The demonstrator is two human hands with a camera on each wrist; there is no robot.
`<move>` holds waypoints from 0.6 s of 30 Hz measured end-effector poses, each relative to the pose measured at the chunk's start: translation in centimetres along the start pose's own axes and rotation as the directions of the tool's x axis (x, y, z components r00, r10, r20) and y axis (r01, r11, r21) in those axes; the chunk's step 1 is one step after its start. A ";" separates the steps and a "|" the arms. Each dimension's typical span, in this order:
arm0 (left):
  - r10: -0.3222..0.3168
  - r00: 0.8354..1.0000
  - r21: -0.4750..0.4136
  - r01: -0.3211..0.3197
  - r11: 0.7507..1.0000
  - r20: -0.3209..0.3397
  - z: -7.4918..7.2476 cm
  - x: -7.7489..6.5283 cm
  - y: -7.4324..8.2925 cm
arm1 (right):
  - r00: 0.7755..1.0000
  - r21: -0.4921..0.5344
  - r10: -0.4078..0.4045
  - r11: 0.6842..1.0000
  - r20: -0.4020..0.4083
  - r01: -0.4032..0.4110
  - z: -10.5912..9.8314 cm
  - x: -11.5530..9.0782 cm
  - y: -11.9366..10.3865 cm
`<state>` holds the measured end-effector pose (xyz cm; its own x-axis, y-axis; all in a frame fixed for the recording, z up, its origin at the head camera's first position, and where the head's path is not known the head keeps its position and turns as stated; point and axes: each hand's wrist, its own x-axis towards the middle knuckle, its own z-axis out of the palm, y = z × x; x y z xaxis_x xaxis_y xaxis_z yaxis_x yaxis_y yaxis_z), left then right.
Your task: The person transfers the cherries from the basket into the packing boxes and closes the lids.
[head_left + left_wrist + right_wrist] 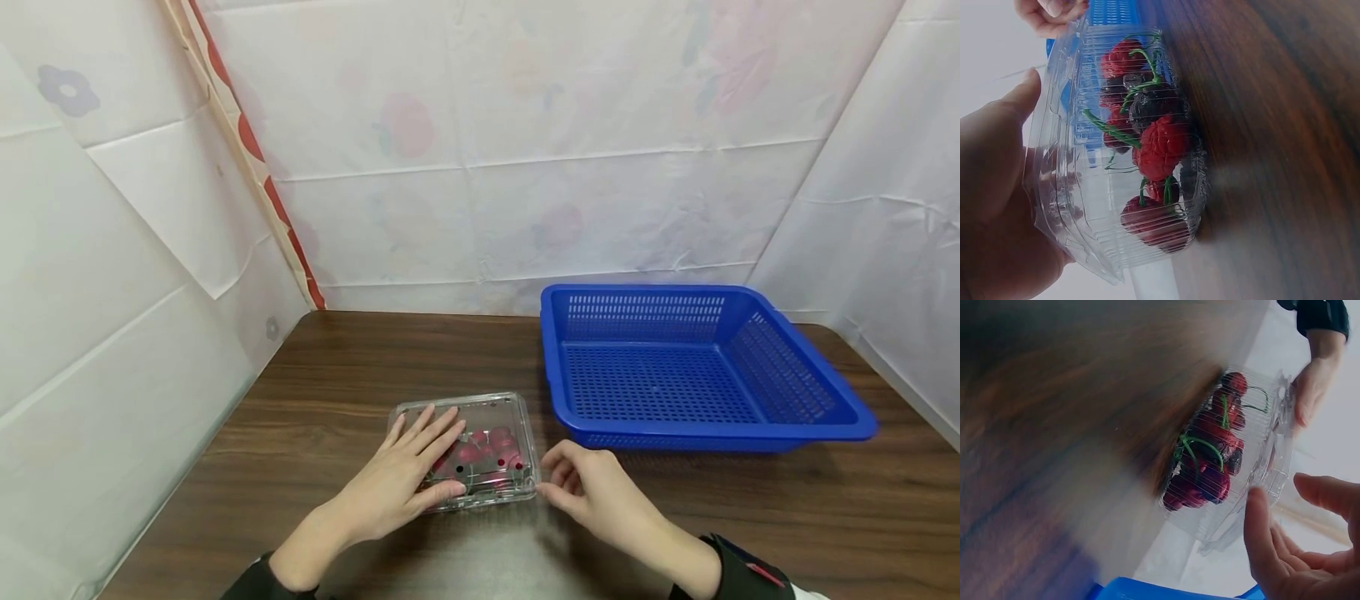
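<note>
A clear plastic clamshell box (491, 412) lies on the table with its lid down, holding red and dark artificial cherries (1163, 147) with green stems. My left hand (397, 479) rests flat across the left half of the lid, fingers spread and thumb along the near edge. Beside the box's right edge is my right hand (592, 487), its fingers loosely bent and the thumb apart from the index finger (1260, 531). In the right wrist view those fingertips are right by the lid's corner, with nothing between them.
A blue plastic basket (712, 430) with slotted walls stands behind and to the right, close to my right hand. Under everything is a dark wood-grain table (315, 433). White patterned sheets (480, 225) hang around its back and sides.
</note>
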<state>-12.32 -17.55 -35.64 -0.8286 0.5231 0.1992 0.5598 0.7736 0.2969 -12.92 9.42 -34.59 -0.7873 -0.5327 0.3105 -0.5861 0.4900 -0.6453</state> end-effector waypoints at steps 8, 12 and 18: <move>-0.014 1.000 -0.005 0.014 1.000 0.013 0.0 -0.1 0.0 | 0.950 0.367 0.215 0.885 0.227 -0.288 -0.1 0.7 0.9; -0.014 1.000 -0.010 0.014 1.000 0.009 0.0 -0.1 0.1 | 0.928 0.471 0.246 0.807 0.280 -0.356 0.2 1.1 1.4; -0.013 1.000 -0.009 0.013 1.000 -0.003 0.1 -0.1 0.0 | 0.903 0.580 0.263 0.697 0.340 -0.421 0.6 1.5 1.9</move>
<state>-12.19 -17.57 -35.73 -0.8358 0.5121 0.1982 0.5491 0.7771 0.3077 -15.13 9.16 -35.77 -0.7995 -0.5872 -0.1266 0.0344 0.1657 -0.9856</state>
